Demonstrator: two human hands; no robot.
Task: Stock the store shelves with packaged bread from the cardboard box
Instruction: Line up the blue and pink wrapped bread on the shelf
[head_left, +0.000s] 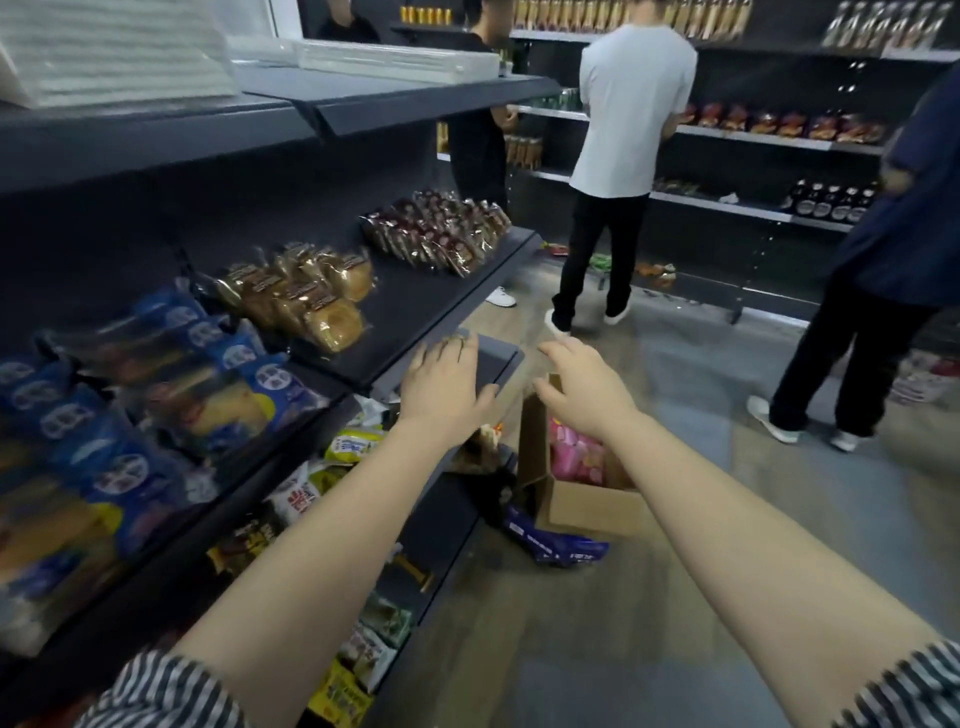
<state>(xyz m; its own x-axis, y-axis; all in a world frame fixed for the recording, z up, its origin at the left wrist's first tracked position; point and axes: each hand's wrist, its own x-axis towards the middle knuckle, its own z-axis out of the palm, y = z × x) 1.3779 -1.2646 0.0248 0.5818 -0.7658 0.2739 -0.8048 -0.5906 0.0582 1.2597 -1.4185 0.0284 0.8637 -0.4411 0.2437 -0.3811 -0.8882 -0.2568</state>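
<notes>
A brown cardboard box (587, 506) stands open on the floor beside the dark shelving, with pink packets (574, 457) inside. My left hand (447, 382) is stretched out empty, fingers straight, over the front edge of a dark shelf (415, 306). My right hand (582, 384) hovers empty above the box's upright flap, fingers relaxed. On that shelf lie golden packaged buns (306, 296) and dark red bread packets (441, 234). Blue bread bags (156, 395) fill the shelf at left.
A blue packet (561, 548) lies on the floor against the box. Lower shelves hold yellow and white packets (337, 467). A person in a white shirt (623, 156) and another in dark clothes (883, 291) stand in the aisle by the far shelves.
</notes>
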